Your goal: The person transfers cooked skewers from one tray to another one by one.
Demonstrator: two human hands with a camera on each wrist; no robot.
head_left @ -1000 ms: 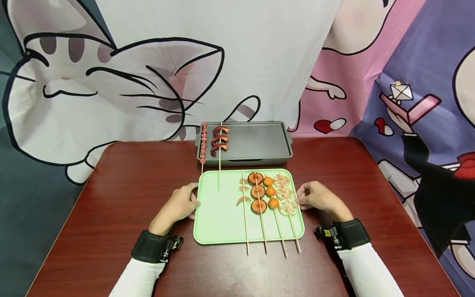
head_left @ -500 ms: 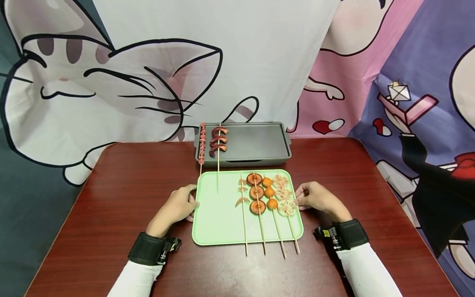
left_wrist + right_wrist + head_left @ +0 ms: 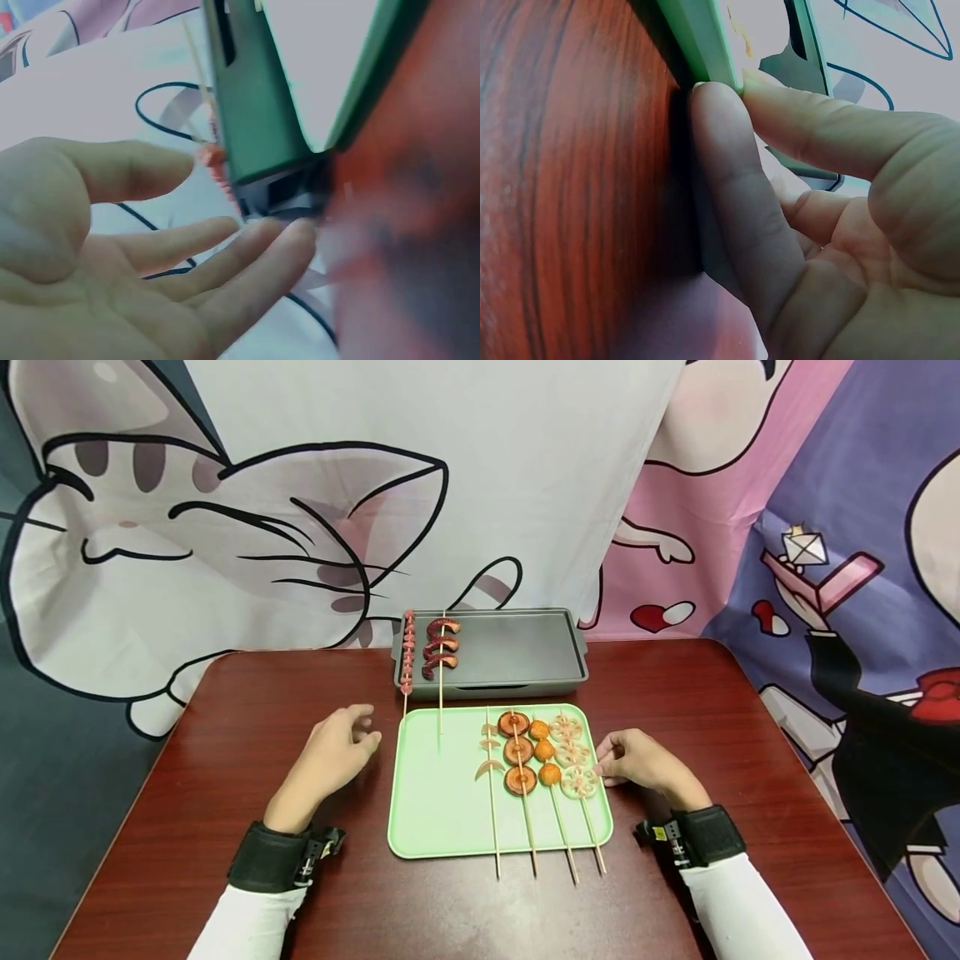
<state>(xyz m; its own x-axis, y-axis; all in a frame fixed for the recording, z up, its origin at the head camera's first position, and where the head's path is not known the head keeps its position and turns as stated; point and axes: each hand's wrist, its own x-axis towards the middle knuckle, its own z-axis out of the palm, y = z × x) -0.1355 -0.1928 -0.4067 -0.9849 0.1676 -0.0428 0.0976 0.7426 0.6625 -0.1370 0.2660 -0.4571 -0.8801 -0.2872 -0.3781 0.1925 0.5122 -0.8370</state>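
Here, left hand (image 3: 335, 753) lifted, fingers loose – right hand (image 3: 637, 758) pinching the green tray (image 3: 438, 810) rim (no legible writing), skewers (image 3: 525, 760) aboard.

It looked like a made-up play or filming corner, not a real kitchen. Big cartoon cloths (image 3: 300, 502) with a drawn cat hung behind a dark red wooden counter (image 3: 225, 793). A green tray (image 3: 435, 802) of food sticks and a gray pan (image 3: 517, 647) sat on it.
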